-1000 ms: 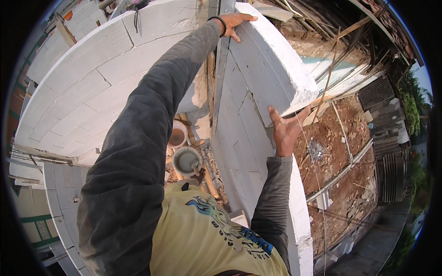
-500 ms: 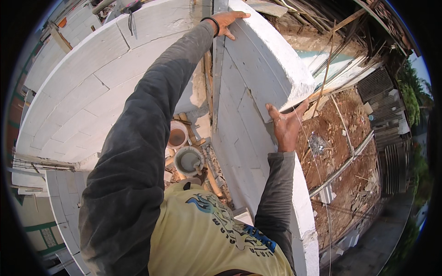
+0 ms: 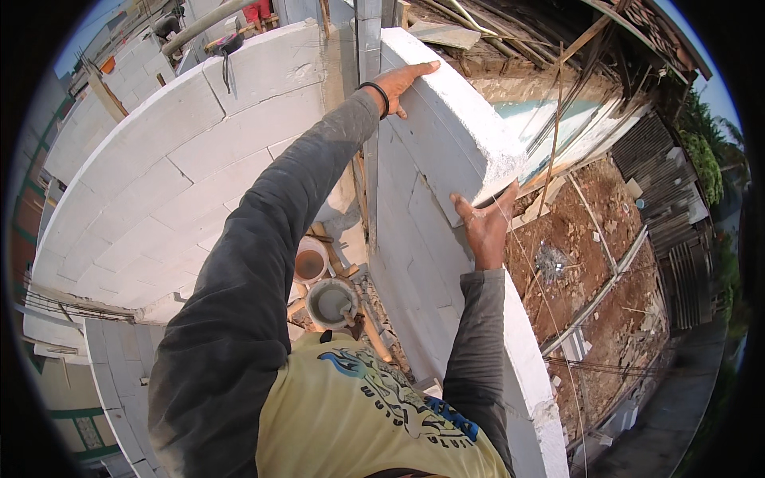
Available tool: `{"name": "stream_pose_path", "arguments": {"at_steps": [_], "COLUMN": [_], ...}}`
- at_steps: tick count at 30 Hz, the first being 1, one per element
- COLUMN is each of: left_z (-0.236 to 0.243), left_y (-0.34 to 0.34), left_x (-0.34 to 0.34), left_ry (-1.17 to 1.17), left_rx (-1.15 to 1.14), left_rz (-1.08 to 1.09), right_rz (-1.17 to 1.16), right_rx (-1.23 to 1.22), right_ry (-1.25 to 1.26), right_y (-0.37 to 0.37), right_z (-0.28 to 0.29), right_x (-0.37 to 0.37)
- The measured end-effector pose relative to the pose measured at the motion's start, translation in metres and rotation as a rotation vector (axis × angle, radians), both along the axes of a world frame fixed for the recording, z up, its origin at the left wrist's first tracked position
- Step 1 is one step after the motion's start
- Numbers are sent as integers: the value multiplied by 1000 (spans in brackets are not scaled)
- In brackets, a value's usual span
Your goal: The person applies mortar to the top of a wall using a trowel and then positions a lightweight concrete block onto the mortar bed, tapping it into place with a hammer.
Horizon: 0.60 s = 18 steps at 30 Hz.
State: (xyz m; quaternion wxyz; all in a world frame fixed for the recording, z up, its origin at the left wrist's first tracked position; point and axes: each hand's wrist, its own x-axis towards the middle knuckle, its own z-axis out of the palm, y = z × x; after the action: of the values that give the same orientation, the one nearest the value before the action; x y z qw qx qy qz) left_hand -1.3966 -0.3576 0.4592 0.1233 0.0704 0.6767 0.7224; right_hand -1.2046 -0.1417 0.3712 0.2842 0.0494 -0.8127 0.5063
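Observation:
A white lightweight concrete block (image 3: 458, 119) sits at the top of the pale block wall (image 3: 410, 239), its far end close to a grey upright post (image 3: 368, 48). My left hand (image 3: 398, 86), with a black band at the wrist, is closed over the block's upper edge near that far end. At the block's near end, my right hand (image 3: 486, 227) grips the lower corner from below, thumb on the inner face and fingers on the outer side. A thin string (image 3: 542, 295) runs down past my right hand along the wall's outer side.
Below stand a grey bucket (image 3: 329, 303) and a pale bucket (image 3: 311, 261) among bamboo poles. A curved block wall (image 3: 151, 175) rises at the left, a dark tool (image 3: 229, 44) on its top. Rubble-strewn brown soil (image 3: 590, 263) lies right; a person in red (image 3: 256, 12) is far off.
The view has tilted up slightly, so block and hands appear a little lower and further left. Both hands keep their hold on the block. The person in red has come into view.

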Motion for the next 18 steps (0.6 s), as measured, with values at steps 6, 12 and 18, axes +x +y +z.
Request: {"name": "stream_pose_path", "arguments": {"at_steps": [6, 12, 18], "left_z": [2, -5, -8], "left_y": [5, 4, 4], "left_x": [0, 1, -3], "left_ry": [-9, 39, 62], "left_rx": [-21, -14, -17], "left_rz": [14, 41, 63], "right_rz": [6, 64, -31], "right_rx": [18, -78, 67], "right_ry": [44, -17, 106], "right_y": [2, -1, -4], "right_z": [-3, 8, 4], "right_x": [-1, 5, 3]}}
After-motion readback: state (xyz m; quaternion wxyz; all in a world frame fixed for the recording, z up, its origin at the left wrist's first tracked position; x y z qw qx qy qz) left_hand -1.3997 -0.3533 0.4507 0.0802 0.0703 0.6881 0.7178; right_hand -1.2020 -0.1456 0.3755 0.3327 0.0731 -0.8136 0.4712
